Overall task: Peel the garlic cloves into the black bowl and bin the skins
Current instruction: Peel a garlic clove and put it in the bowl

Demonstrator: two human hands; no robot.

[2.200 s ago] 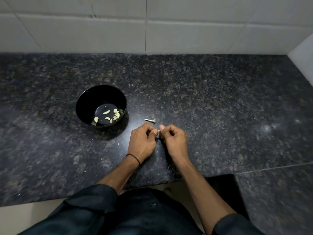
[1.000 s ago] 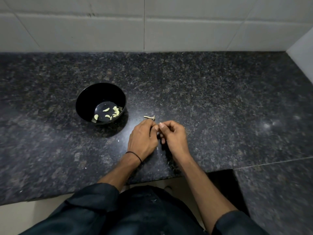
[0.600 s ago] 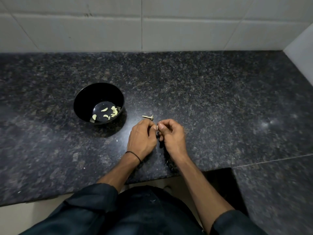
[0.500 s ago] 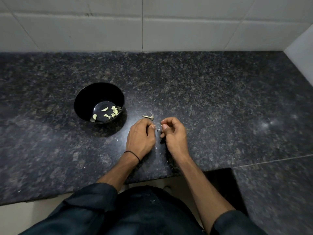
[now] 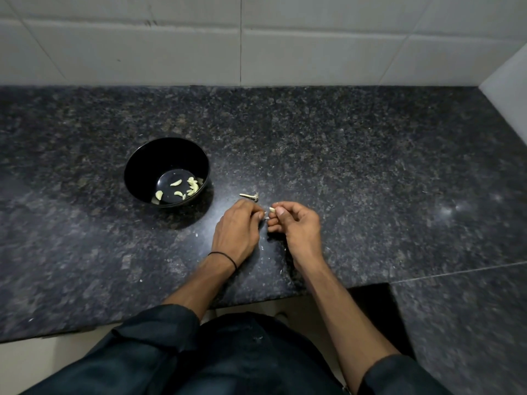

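Near front edge of countertop (image 5: 370, 166), mid-width: right hand (image 5: 299, 226) pinches garlic clove (image 5: 272, 209); left hand (image 5: 235, 230) just beside, fingertips pinching skin scrap (image 5: 266, 218); black bowl (image 5: 145, 166) leftward holds peeled cloves (image 5: 176, 183); garlic stem (image 5: 249, 196) lies between bowl and hands.

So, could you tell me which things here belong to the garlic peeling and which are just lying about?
Job:
bowl
peeled cloves in it
clove pinched by the right hand
left hand beside it
skin flecks on the counter
stalk, likely bin-bound

Just there:
wristband
wall
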